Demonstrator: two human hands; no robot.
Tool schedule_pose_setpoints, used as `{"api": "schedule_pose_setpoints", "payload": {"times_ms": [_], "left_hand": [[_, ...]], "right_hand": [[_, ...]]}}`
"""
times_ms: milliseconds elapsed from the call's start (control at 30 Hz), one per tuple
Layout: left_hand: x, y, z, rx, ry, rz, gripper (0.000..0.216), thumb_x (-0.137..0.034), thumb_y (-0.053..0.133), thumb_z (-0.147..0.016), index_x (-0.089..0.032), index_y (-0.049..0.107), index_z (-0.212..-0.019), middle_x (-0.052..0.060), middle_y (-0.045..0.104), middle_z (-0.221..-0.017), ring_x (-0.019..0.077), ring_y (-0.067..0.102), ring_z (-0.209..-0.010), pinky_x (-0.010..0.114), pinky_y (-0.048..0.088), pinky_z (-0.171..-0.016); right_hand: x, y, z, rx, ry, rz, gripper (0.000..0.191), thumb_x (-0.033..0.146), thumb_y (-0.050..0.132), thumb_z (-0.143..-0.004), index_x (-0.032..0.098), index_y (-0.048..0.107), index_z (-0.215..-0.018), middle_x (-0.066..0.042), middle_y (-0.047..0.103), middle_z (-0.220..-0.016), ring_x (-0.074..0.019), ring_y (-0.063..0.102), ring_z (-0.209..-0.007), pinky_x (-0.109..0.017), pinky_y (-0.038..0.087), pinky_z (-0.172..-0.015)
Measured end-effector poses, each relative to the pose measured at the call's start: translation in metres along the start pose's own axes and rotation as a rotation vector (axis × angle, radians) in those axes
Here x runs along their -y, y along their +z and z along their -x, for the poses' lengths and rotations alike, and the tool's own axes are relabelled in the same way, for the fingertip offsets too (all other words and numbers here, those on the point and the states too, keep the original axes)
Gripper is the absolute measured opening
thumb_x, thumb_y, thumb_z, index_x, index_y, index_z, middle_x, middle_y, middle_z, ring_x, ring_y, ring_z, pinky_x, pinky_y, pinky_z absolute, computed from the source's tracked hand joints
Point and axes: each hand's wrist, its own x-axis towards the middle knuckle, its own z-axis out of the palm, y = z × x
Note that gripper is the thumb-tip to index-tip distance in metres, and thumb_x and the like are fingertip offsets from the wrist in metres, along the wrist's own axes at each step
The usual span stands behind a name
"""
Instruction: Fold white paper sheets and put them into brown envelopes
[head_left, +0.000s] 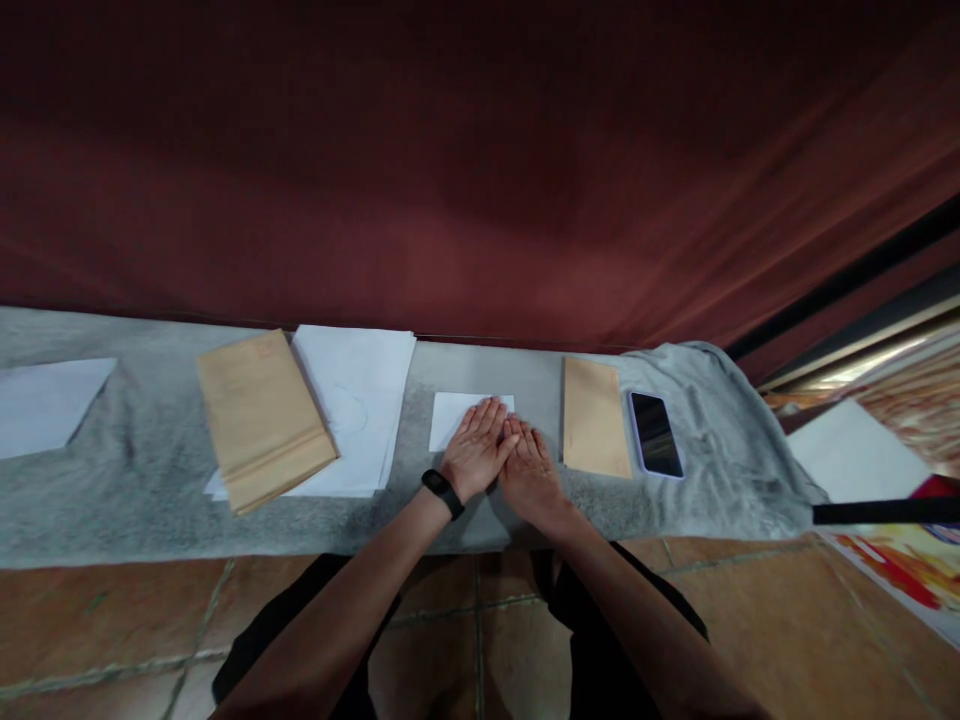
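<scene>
My left hand (475, 447) lies flat, fingers stretched out, on a small folded white paper (450, 412) in the middle of a grey cloth-covered table (150, 470). A black band sits on that wrist. My right hand (529, 468) also lies flat, pressed against the left hand, its fingertips on the paper's right edge. Neither hand grips anything.
A tan envelope (595, 417) and a dark phone (655, 434) lie right of my hands. To the left, a stack of tan envelopes (259, 418) rests on white sheets (360, 400). Another white sheet (45, 403) lies at far left. A dark red curtain (480, 170) hangs behind.
</scene>
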Motion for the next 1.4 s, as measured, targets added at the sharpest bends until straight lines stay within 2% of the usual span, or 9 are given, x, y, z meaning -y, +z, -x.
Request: {"api": "schedule_pose_setpoints", "payload": {"times_ms": [167,433,567,767,933,1167,1400], "left_hand": [[0.005,-0.003,-0.004,-0.011,-0.08,-0.049,0.065,-0.048,0.026,-0.105,-0.008,0.038,-0.154,0.013,0.033,-0.164,0.024,0.025,-0.155,0.043,0.021,-0.127],[0.024,-0.005,0.005,-0.049,-0.189,-0.122,0.061,-0.037,0.025,-0.105,-0.005,0.033,-0.156,0.015,0.031,-0.164,0.0254,0.026,-0.154,0.044,0.019,-0.127],[0.03,-0.006,0.009,-0.039,-0.199,-0.14,0.06,-0.034,0.026,-0.104,-0.005,0.034,-0.156,0.016,0.029,-0.165,0.0264,0.025,-0.154,0.045,0.017,-0.127],[0.03,-0.012,0.011,-0.001,-0.161,-0.147,0.06,-0.03,0.031,-0.102,-0.006,0.032,-0.157,0.017,0.026,-0.166,0.0287,0.022,-0.155,0.048,0.018,-0.126],[0.031,-0.015,0.013,0.032,-0.132,-0.158,0.058,-0.024,0.029,-0.101,-0.012,0.033,-0.158,0.013,0.027,-0.166,0.0288,0.02,-0.155,0.05,0.018,-0.126],[0.033,-0.017,0.018,0.003,-0.133,-0.135,0.059,-0.03,0.029,-0.102,-0.01,0.035,-0.157,0.015,0.03,-0.165,0.0273,0.023,-0.155,0.05,0.019,-0.126],[0.037,-0.016,0.022,-0.029,-0.184,-0.122,0.067,-0.047,0.031,-0.103,-0.006,0.036,-0.155,0.019,0.029,-0.164,0.0302,0.025,-0.154,0.049,0.02,-0.126]], "right_hand": [[0.001,-0.002,-0.002,-0.027,0.052,-0.02,0.055,0.025,0.04,-0.102,0.004,0.041,-0.153,-0.019,0.037,-0.161,-0.0317,0.035,-0.149,-0.049,0.026,-0.123],[-0.001,-0.017,-0.01,-0.01,0.079,-0.097,0.053,0.029,0.034,-0.105,0.003,0.045,-0.15,-0.019,0.042,-0.158,-0.0293,0.039,-0.148,-0.049,0.027,-0.123],[-0.002,-0.024,-0.022,0.012,0.112,-0.187,0.055,0.034,0.028,-0.107,0.005,0.048,-0.149,-0.018,0.047,-0.155,-0.0288,0.042,-0.146,-0.048,0.027,-0.123],[0.009,-0.018,-0.044,0.041,0.058,-0.282,0.059,0.04,0.02,-0.109,0.007,0.04,-0.154,-0.014,0.04,-0.16,-0.0239,0.033,-0.151,-0.044,0.023,-0.125],[0.016,-0.006,-0.054,0.032,0.042,-0.257,0.059,0.043,0.024,-0.109,0.011,0.034,-0.158,-0.012,0.033,-0.164,-0.0216,0.025,-0.154,-0.043,0.019,-0.126],[0.01,0.004,-0.052,-0.04,0.096,-0.156,0.061,0.041,0.034,-0.107,0.004,0.034,-0.156,-0.017,0.034,-0.162,-0.0255,0.028,-0.153,-0.044,0.021,-0.126],[-0.001,0.006,-0.048,-0.074,0.106,-0.073,0.062,0.041,0.036,-0.107,0.002,0.034,-0.156,-0.018,0.033,-0.162,-0.0298,0.031,-0.151,-0.047,0.023,-0.124]]}}
